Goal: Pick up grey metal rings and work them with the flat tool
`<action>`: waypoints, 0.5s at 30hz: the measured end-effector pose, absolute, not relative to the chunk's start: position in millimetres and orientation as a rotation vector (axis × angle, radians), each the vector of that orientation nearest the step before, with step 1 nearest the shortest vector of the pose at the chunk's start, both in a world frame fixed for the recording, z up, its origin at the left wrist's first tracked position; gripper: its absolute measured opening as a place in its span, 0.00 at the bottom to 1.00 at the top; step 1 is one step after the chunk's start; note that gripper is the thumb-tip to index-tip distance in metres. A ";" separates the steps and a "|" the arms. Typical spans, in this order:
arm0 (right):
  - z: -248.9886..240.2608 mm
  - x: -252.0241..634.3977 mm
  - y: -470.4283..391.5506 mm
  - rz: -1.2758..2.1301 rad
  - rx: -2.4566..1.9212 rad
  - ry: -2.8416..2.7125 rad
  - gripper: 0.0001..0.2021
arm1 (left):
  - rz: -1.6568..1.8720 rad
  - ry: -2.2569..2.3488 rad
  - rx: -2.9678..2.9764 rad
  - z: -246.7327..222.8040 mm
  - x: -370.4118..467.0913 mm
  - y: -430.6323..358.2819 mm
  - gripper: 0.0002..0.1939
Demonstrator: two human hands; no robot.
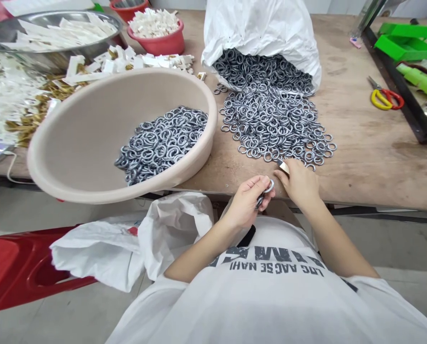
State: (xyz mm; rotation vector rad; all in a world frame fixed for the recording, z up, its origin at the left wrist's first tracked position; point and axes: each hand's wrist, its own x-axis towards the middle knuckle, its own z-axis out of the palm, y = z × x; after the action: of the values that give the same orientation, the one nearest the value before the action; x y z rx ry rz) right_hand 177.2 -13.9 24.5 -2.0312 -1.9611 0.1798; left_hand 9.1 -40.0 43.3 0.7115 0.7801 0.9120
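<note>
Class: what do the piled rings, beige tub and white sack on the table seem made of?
Rings: probably metal, glossy grey, catching bright highlights.
Tub: likely moulded plastic, smooth, satin, thick rounded rim.
Sack: perhaps woven plastic, slightly shiny, stiffly creased.

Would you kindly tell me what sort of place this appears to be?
Probably a small-parts workshop: a pile of grey rings spills from a white sack onto the worktable, a beige basin holds more, and scissors lie nearby.
</note>
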 end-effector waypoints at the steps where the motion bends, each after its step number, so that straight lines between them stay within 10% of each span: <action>1: 24.6 176.5 -13.6 0.168 -2.048 -1.975 0.15 | 0.912 0.781 0.697 42.8 8.4 -39.2 0.19; 15: 33.3 178.4 -27.2 1.101 -1.196 -1.422 0.11 | 0.964 0.799 0.622 36.0 8.8 -31.3 0.22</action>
State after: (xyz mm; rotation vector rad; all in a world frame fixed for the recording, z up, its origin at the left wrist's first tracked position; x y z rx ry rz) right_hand 178.4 -27.2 33.3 -1.1956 -1.4224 1.1010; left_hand 8.8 -31.3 36.0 0.6217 0.7990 0.9645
